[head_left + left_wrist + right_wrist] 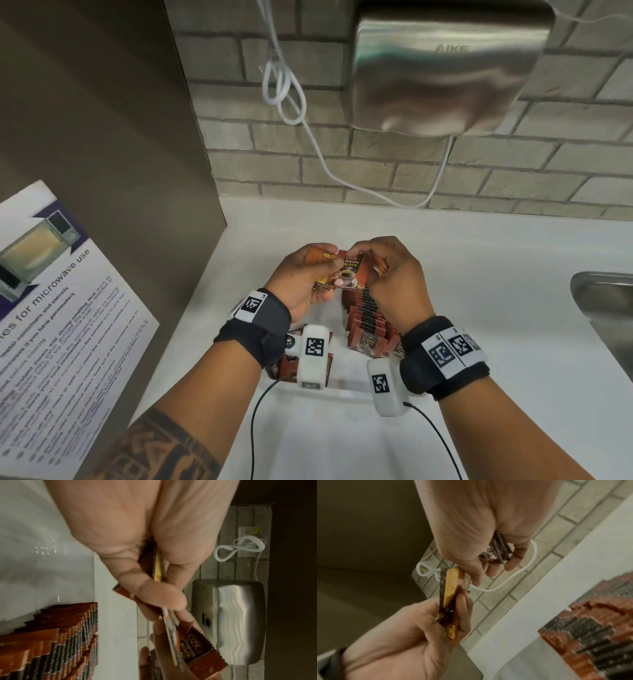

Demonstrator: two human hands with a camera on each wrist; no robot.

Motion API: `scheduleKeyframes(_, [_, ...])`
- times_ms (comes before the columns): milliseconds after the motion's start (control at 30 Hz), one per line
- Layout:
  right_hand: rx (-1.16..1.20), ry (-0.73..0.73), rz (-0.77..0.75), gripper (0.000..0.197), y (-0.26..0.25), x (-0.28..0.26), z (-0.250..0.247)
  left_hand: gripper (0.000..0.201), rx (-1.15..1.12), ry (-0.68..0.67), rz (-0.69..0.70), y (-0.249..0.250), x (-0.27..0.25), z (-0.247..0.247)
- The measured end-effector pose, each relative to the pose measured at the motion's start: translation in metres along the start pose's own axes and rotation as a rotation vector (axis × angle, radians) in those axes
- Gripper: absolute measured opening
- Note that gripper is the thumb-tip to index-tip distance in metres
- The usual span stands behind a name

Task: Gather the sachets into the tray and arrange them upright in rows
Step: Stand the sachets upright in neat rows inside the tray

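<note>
Both hands are raised over a clear tray (342, 386) on the white counter. My left hand (329, 257) grips a small stack of sachets, the front one a brown black-coffee sachet (349, 270) facing me. My right hand (370, 260) pinches the top of that stack and keeps a few more sachets (498, 550) curled in its palm. In the left wrist view my thumb (163, 599) presses on the stack (197, 646). Rows of brown sachets (366, 315) stand upright in the tray, partly hidden by my right wrist. The rows (590, 622) also show in the right wrist view.
A steel hand dryer (445, 68) hangs on the brick wall, with a looped white cable (284, 92) trailing down to the counter (479, 274). A steel sink (609, 308) is at the right edge. A brown panel with a microwave notice (51, 308) stands to the left.
</note>
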State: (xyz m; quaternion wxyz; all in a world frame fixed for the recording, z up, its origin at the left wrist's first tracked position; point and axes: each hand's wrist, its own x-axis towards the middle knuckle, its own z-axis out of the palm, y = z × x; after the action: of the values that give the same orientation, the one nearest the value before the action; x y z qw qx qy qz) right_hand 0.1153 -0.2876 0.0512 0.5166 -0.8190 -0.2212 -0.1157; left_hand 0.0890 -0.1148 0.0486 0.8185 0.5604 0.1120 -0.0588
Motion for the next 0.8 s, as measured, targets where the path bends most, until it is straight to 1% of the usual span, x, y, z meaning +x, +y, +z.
scheduleKeyframes(33, [0.046, 0.026, 0.071, 0.041, 0.001, 0.0, -0.001, 0.018, 0.019, 0.016, 0.026, 0.0, 0.001, -0.002])
scheduleKeyframes(67, [0.109, 0.049, 0.16, 0.04, 0.0, 0.001, -0.002, 0.019, 0.035, 0.026, 0.047, 0.0, 0.002, -0.003])
scheduleKeyframes(133, [0.32, 0.059, 0.362, 0.023, -0.006, 0.001, -0.004, 0.021, 0.056, 0.018, 0.074, -0.001, 0.002, -0.004])
scheduleKeyframes(167, [0.432, 0.025, 0.464, 0.017, -0.011, 0.002, -0.006, 0.022, 0.067, 0.013, 0.085, -0.001, 0.002, -0.004])
scheduleKeyframes(233, [0.593, -0.081, 0.611, 0.026, -0.017, 0.002, -0.01, 0.022, 0.086, 0.031, 0.113, -0.002, 0.001, -0.003])
scheduleKeyframes(267, [0.65, -0.129, 0.649, 0.032, -0.018, 0.003, -0.011, 0.022, 0.09, 0.051, 0.123, -0.003, 0.002, -0.003])
scheduleKeyframes(300, [0.704, -0.175, 0.671, 0.04, -0.019, 0.002, -0.013, 0.022, 0.087, 0.073, 0.133, -0.003, 0.001, -0.002])
scheduleKeyframes(367, [0.756, -0.256, 0.665, 0.054, -0.017, 0.002, -0.012, 0.023, 0.072, 0.107, 0.151, -0.004, 0.002, 0.0])
scheduleKeyframes(433, [0.695, -0.3, 0.613, 0.051, -0.016, 0.0, -0.007, 0.023, 0.086, 0.123, 0.161, -0.005, 0.001, 0.002])
scheduleKeyframes(500, [0.603, -0.256, 0.564, 0.047, -0.014, -0.001, -0.002, 0.018, 0.091, 0.12, 0.157, -0.005, 0.0, 0.006])
scheduleKeyframes(567, [0.569, -0.185, 0.559, 0.039, -0.014, 0.0, -0.001, 0.007, 0.044, 0.113, 0.133, -0.003, -0.001, 0.007])
scheduleKeyframes(633, [0.64, -0.131, 0.6, 0.037, -0.015, 0.001, -0.004, 0.014, -0.03, 0.102, 0.111, 0.0, -0.002, 0.003])
scheduleKeyframes(700, [0.723, -0.108, 0.623, 0.039, -0.016, 0.001, -0.008, 0.021, -0.019, 0.098, 0.116, 0.001, -0.001, -0.003])
scheduleKeyframes(733, [0.73, -0.109, 0.616, 0.039, -0.016, 0.001, -0.009, 0.023, 0.019, 0.092, 0.133, 0.001, -0.001, -0.004])
scheduleKeyframes(800, [0.661, -0.151, 0.567, 0.036, -0.017, 0.001, -0.009, 0.028, 0.067, 0.065, 0.162, -0.001, -0.002, -0.002])
